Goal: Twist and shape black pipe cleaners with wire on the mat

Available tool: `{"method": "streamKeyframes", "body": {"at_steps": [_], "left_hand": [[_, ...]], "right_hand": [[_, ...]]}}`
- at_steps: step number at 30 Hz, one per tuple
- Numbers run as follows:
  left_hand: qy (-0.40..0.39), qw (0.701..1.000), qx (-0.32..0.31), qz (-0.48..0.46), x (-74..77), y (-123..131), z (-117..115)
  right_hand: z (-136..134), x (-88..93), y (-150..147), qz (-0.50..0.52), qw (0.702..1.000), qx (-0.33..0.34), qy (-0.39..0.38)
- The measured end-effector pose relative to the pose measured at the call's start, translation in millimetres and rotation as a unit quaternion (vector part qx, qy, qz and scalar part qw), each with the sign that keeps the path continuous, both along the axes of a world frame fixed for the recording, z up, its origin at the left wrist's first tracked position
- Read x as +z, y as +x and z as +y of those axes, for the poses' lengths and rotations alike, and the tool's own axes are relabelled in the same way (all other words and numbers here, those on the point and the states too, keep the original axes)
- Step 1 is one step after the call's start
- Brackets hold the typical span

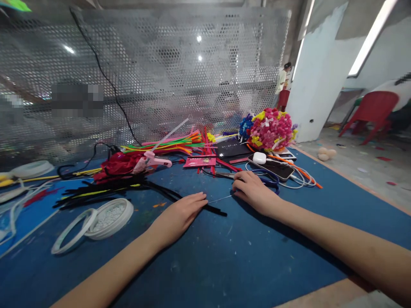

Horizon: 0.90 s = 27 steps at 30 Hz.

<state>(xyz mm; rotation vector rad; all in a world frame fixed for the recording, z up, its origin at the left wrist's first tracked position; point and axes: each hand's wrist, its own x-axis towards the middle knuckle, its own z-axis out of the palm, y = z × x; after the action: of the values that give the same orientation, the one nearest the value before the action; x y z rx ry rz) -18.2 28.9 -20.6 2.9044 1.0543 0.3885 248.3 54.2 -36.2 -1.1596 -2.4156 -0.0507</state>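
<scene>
A thin pale thread (220, 199) runs nearly straight between my two hands, just above the blue table. The fingertips of my left hand (181, 216) are pressed together at one end of it. Under that hand passes a black pipe cleaner (218, 210), its tip sticking out to the right. My right hand (253, 192) has curled fingers closed at the thread's other end; the exact pinch is hidden. Just behind it lie blue-handled scissors (271, 180), partly covered by the hand. Left of my left hand, a round white tub (126, 218) holds small white beads.
Black pipe cleaners (96, 190) and a pink glue gun (152, 160) lie at the back left. Colourful pipe cleaners (173, 143) line the mesh panel (180, 77). A phone (276, 167), white cable (302, 182) and pink flower ball (271, 130) are at the right.
</scene>
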Motion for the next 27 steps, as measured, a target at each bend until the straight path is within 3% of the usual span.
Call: {"method": "streamKeyframes", "body": {"at_steps": [6,14,19,23,27], "left_hand": [[0.025,0.998,-0.014,-0.047,2.0,3,-9],[0.072,0.996,0.051,0.018,5.4,10,-12],[0.075,0.995,0.07,0.006,5.7,12,-11],[0.16,0.983,0.086,0.001,9.4,12,-13],[0.265,0.963,0.046,0.023,12.8,13,-23]], "right_hand": [[-4,0.4,-3,-0.007,0.999,0.046,-0.021],[-2,-2.4,1,-0.028,0.995,0.089,-0.021],[-5,0.8,0,-0.056,0.994,0.095,-0.01],[-10,7.3,-2,-0.097,0.991,0.095,0.002],[-16,12.7,-4,-0.094,0.992,0.052,-0.06]]}}
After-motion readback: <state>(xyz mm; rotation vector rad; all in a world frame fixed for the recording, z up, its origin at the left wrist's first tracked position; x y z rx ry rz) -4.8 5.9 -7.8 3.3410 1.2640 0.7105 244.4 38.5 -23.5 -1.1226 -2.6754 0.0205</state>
